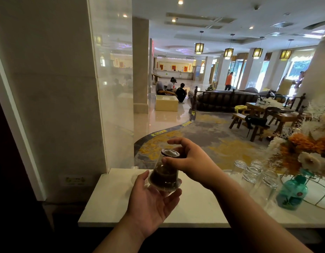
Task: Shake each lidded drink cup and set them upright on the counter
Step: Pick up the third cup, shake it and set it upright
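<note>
- Clear plastic drink cup (164, 172), holding dark liquid, is upside down between both hands above the white tabletop (110, 203), its wide lidded end lowest.
- Left hand (150, 203) sits palm up beneath the cup; its fingers (171, 195) curl loosely around the lid rim, thumb rising along the cup's left side.
- Right hand (190, 157) comes in from the right with the wrist bent down; its thumb presses the cup's narrow upper wall, and the other fingers (173, 142) arch over the base, the index lifted free.
- Both forearms reach forward from the lower edge of the view.
- Empty glasses (253, 173) stand upside down further right, beside a teal bottle (293, 193) and dried flowers (307, 150).
</note>
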